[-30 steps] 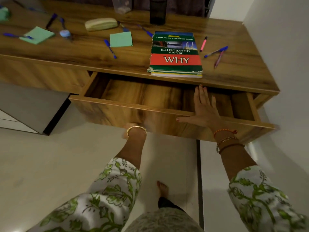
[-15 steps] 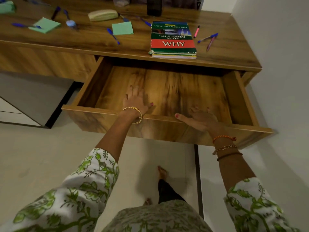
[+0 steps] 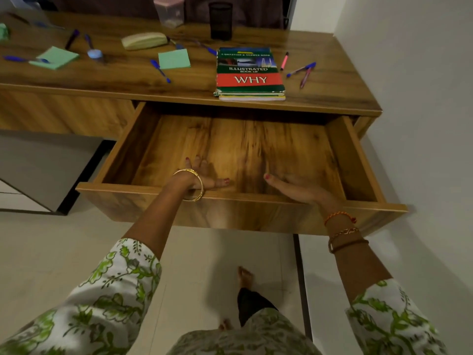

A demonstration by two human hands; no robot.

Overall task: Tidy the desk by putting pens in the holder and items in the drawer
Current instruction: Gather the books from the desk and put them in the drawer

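Desk (image 3: 102, 80) | drawer (image 3: 230, 196) 1 | green notepads (image 3: 174, 59) 2 | books (image 3: 249, 73) stack 1

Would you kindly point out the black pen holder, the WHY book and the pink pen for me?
black pen holder (image 3: 220, 20): head view, on its mesh side wall.
WHY book (image 3: 249, 79): head view, on the cover's red band.
pink pen (image 3: 284, 61): head view, mid-barrel.

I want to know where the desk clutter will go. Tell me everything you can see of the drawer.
The drawer is wood-grained brown like the desk, a wide, shallow box with a flat front panel and plain side walls. It is pulled far out from under the desk top, below the book, and nothing lies in it. Both hands reach over its front edge: the left hand and right hand lie open, low over the floor of the drawer.
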